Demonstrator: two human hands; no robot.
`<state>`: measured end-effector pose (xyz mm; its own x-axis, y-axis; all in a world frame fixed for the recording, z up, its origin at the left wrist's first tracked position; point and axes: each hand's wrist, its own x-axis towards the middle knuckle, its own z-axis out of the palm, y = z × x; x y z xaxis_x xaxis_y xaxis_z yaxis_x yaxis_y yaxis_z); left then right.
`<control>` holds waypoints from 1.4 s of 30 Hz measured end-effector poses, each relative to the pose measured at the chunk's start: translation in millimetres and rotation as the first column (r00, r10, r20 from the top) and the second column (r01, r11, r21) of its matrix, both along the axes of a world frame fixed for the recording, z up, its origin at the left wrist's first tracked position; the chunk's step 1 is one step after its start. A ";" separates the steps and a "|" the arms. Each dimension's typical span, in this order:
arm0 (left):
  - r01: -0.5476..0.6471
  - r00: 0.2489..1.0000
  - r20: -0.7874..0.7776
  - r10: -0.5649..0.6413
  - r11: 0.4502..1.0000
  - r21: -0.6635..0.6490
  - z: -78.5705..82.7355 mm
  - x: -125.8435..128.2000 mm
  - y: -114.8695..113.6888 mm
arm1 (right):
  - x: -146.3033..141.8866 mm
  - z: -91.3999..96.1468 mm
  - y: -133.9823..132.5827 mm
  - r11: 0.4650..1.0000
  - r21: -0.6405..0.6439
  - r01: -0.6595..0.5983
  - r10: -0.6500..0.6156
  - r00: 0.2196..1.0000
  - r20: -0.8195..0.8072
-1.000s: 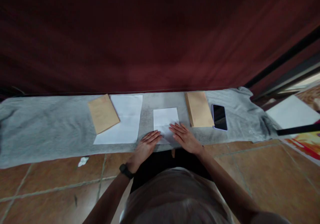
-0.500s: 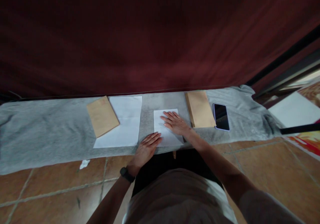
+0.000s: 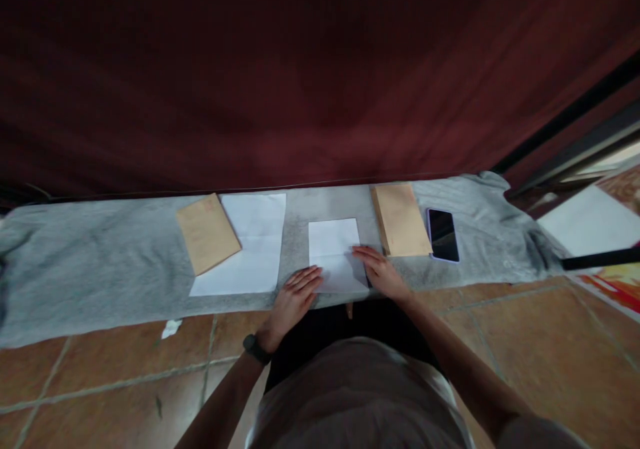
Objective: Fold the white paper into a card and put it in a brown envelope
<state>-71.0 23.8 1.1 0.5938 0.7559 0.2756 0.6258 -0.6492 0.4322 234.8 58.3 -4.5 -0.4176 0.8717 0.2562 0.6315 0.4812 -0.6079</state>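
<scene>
A white sheet of paper (image 3: 334, 239) with a faint crease across it lies on the grey cloth in front of me. My left hand (image 3: 296, 297) rests flat, its outstretched fingertips on the paper's lower left edge. At the paper's right edge is my right hand (image 3: 381, 272), fingers extended and lying over that edge, with nothing gripped. Left of this paper lies a larger white sheet (image 3: 260, 242), partly covered by a tilted brown envelope (image 3: 207, 234). A stack of brown envelopes (image 3: 404, 221) sits just beyond my right hand.
A phone (image 3: 443, 234) lies right of the envelope stack. The grey cloth (image 3: 100, 262) covers a long narrow surface, with a dark red curtain (image 3: 300, 89) behind it. A crumpled white scrap (image 3: 171, 329) is on the tiled floor (image 3: 125, 395). White board-like material (image 3: 593, 222) stands at far right.
My right hand has slid from the upper middle of the paper down and right to its right edge, uncovering the crease. My left hand has stayed nearly in place.
</scene>
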 end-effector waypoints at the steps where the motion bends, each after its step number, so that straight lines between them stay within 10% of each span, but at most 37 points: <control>1: -0.002 1.000 -0.001 0.002 1.000 0.000 -0.3 -0.1 -0.3 | 6.1 -0.3 -13.6 1.000 0.002 -0.016 0.016 1.000 0.019; 15: 0.034 0.998 -0.050 -0.039 0.995 -0.095 27.9 11.1 -1.6 | 5.1 7.9 -58.9 0.990 0.083 -0.116 0.095 0.970 0.223; 27: -0.032 0.979 -0.201 0.020 0.998 -0.055 10.0 115.7 43.0 | 1.7 9.4 -60.2 0.991 0.095 -0.090 0.067 0.973 0.219; 35: -0.166 0.970 -0.177 0.167 0.986 0.021 0.9 52.0 39.7 | 3.8 6.3 -60.4 0.994 0.082 -0.077 0.062 0.984 0.168; 42: 0.015 0.994 -0.103 -0.025 0.995 -0.097 17.3 -3.2 2.5 | 2.2 -4.7 -52.1 0.999 0.029 0.016 -0.017 0.999 0.038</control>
<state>-74.1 26.3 18.4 0.6308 0.7635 0.1384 0.6578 -0.6207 0.4267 237.0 6.3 -9.2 -0.4129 0.8713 0.2653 0.6619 0.4872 -0.5697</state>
